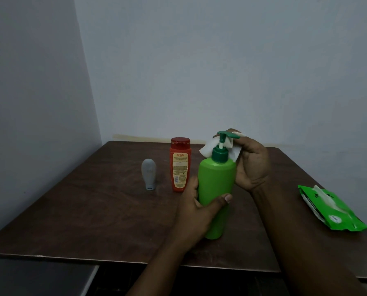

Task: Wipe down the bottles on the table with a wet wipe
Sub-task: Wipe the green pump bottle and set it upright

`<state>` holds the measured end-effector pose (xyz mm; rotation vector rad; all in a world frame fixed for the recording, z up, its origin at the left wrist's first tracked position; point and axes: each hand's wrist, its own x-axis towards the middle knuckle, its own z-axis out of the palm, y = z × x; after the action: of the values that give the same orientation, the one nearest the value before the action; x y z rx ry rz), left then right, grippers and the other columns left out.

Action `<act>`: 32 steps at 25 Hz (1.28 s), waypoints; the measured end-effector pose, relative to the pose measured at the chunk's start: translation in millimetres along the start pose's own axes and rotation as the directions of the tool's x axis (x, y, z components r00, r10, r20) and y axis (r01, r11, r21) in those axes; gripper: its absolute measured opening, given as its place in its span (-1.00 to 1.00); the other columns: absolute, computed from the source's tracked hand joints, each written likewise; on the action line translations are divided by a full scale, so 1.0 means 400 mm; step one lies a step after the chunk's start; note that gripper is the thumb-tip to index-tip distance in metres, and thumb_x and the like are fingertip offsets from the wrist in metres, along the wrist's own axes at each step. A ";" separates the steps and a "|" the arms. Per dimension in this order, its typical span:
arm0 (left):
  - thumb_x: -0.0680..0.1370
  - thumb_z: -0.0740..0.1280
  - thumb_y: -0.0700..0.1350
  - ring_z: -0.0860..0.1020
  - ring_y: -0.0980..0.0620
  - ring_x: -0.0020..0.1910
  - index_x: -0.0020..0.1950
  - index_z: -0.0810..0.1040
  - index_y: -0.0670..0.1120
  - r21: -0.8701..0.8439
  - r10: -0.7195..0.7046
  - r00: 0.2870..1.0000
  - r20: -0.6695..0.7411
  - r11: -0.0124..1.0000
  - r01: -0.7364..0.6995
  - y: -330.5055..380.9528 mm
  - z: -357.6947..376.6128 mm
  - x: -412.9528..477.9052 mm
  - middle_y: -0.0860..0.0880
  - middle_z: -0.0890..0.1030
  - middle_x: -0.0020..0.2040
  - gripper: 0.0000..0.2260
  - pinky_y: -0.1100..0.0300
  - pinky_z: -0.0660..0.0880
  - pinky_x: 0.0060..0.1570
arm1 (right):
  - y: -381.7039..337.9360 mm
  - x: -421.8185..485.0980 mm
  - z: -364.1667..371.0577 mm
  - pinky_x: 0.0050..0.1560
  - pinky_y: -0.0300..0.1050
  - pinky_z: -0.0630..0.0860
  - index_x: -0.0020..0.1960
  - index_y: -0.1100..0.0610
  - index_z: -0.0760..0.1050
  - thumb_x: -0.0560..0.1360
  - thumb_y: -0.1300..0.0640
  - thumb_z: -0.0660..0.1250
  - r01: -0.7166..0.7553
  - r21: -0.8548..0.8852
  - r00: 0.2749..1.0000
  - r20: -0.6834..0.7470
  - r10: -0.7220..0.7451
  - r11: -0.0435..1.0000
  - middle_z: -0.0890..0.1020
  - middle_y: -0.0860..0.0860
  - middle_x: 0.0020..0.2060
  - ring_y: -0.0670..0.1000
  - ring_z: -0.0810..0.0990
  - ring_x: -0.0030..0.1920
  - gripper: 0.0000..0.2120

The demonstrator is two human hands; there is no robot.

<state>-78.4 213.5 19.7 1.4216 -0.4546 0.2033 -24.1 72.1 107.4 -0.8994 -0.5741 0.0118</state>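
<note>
Your left hand (196,207) gripped the green pump bottle (216,189) low on its body, just above the table (93,210), while your right hand (251,165) pinched the wet wipe (233,151) around its pump neck.

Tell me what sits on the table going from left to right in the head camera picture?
Grey bottle → red bottle → green pump bottle, held by the left hand, with the right hand pressing a white wipe at its pump → green wipes pack.
</note>
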 end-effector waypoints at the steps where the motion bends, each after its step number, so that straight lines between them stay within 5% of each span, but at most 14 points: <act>1: 0.47 0.59 -0.16 0.70 -0.01 0.08 0.18 0.57 0.26 0.003 0.002 1.000 -0.003 1.000 -0.002 0.001 0.000 0.000 0.01 0.71 0.11 -0.56 -0.17 0.66 0.06 | 0.007 -0.010 -0.002 0.17 0.16 0.51 0.03 0.34 0.57 0.35 0.07 0.48 0.060 -0.003 0.997 -0.042 -0.060 0.998 0.61 0.32 -0.04 0.28 0.60 0.01 -0.61; 4: 0.46 0.59 -0.15 0.70 -0.01 0.03 0.16 0.56 0.20 0.019 0.027 0.999 -0.042 0.999 -0.026 -0.005 0.006 0.000 0.02 0.71 0.06 -0.60 -0.20 0.65 0.02 | 0.015 -0.072 0.013 0.21 0.10 0.45 -0.02 0.33 0.58 0.52 0.24 0.30 0.293 -0.237 0.930 -0.156 -0.334 0.926 0.64 0.23 -0.06 0.20 0.59 0.05 -0.83; 7: 0.45 0.60 -0.03 0.67 0.07 -0.03 0.17 0.53 0.21 0.150 0.122 0.980 -0.155 0.984 -0.099 -0.010 0.031 -0.016 0.09 0.67 0.01 -0.62 -0.10 0.65 -0.05 | 0.023 -0.137 0.055 0.07 -0.11 0.51 0.00 0.24 0.61 0.60 0.37 0.13 0.366 -0.724 0.822 -0.044 -0.568 0.585 0.68 0.07 -0.02 0.01 0.63 0.08 -0.73; 11: 0.54 0.41 0.22 0.56 0.14 0.27 0.50 0.34 0.27 0.324 0.263 0.950 -0.166 0.925 -0.199 -0.023 0.055 -0.053 0.19 0.56 0.32 -0.45 0.12 0.56 0.15 | 0.039 -0.166 0.088 0.14 -0.04 0.51 0.09 0.28 0.61 0.58 0.35 0.16 0.357 -0.906 0.740 0.126 -0.660 0.227 0.64 0.10 0.05 0.04 0.60 0.15 -0.75; 14: 0.62 0.05 0.40 0.21 0.17 0.60 0.63 0.04 0.35 0.319 0.199 0.974 -0.106 0.935 -0.156 -0.041 0.054 -0.075 0.25 0.21 0.63 -0.42 -0.01 0.25 0.55 | 0.031 -0.175 0.089 0.16 -0.02 0.52 0.09 0.29 0.61 0.58 0.35 0.15 0.382 -0.906 0.728 0.172 -0.663 0.184 0.65 0.08 0.06 0.04 0.61 0.16 -0.74; 16: 0.62 -0.05 0.40 0.07 0.36 0.60 0.60 -0.06 0.42 0.177 0.070 0.997 -0.026 0.982 -0.065 -0.027 0.046 -0.080 0.45 0.07 0.60 -0.46 0.10 0.09 0.62 | 0.028 -0.177 0.085 0.11 0.08 0.57 0.10 0.28 0.62 0.58 0.36 0.16 0.379 -0.897 0.742 0.148 -0.654 0.227 0.65 0.06 0.09 0.04 0.61 0.17 -0.74; 19: 0.64 0.14 0.30 0.19 0.33 0.57 0.58 -0.05 0.47 0.022 -0.034 0.998 0.056 0.999 0.033 -0.023 0.028 -0.065 0.37 0.15 0.62 -0.44 0.21 0.24 0.55 | 0.030 -0.181 0.084 0.06 0.14 0.59 0.12 0.27 0.61 0.58 0.34 0.17 0.349 -0.914 0.752 0.143 -0.644 0.205 0.63 0.04 0.11 0.03 0.60 0.19 -0.74; 24: 0.39 0.55 0.12 0.58 0.07 0.31 0.42 0.39 0.14 0.030 -0.048 0.999 0.024 0.998 0.048 -0.021 -0.005 -0.022 0.04 0.57 0.33 -0.35 -0.03 0.58 0.28 | 0.011 -0.181 0.102 0.18 -0.08 0.51 0.13 0.30 0.61 0.57 0.35 0.19 0.374 -0.926 0.756 0.270 -0.597 0.055 0.62 0.09 0.10 0.02 0.59 0.19 -0.75; 26: 0.41 0.59 -0.07 0.63 -0.04 0.26 0.38 0.39 0.03 -0.035 -0.046 0.999 0.015 0.998 0.046 -0.011 -0.009 -0.013 -0.02 0.64 0.26 -0.39 -0.05 0.62 0.20 | 0.012 -0.187 0.122 0.12 -0.12 0.53 0.13 0.23 0.63 0.59 0.32 0.19 0.376 -0.919 0.773 0.244 -0.585 0.114 0.63 0.06 0.09 0.01 0.61 0.17 -0.74; 28: 0.44 0.59 -0.23 0.66 -0.05 0.23 0.36 0.39 -0.01 -0.037 -0.036 0.999 0.025 0.999 0.037 -0.009 -0.010 -0.009 -0.02 0.67 0.22 -0.42 -0.01 0.63 0.15 | 0.013 -0.188 0.128 -0.05 -0.22 0.54 0.00 0.04 0.67 0.60 0.34 0.20 0.324 -0.834 0.760 -0.052 -0.647 0.447 0.69 -0.05 -0.05 -0.08 0.65 0.03 -0.69; 30: 0.46 0.57 -0.28 0.67 0.02 0.19 0.35 0.42 0.01 -0.010 -0.058 0.997 0.045 0.998 0.059 -0.011 -0.009 -0.006 0.02 0.68 0.19 -0.44 0.09 0.62 0.10 | -0.005 -0.166 0.113 -0.13 -0.19 0.51 -0.15 0.01 0.68 0.60 0.33 0.23 0.250 -0.576 0.691 -0.457 -0.560 0.778 0.70 -0.09 -0.20 -0.10 0.64 -0.10 -0.65; 32: 0.48 0.55 -0.27 0.67 0.07 0.19 0.37 0.44 0.07 -0.012 -0.085 0.995 0.059 0.996 0.086 -0.014 -0.009 -0.004 0.07 0.69 0.19 -0.44 0.11 0.63 0.10 | -0.036 -0.126 0.077 -0.07 -0.05 0.52 -0.09 0.09 0.64 0.60 0.29 0.25 0.144 -0.426 0.690 -0.603 -0.399 0.893 0.69 0.03 -0.15 0.05 0.62 -0.04 -0.77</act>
<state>-76.9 216.3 13.4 1.4328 -0.4417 0.0891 -84.9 73.5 109.5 -1.0691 0.0014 -0.7037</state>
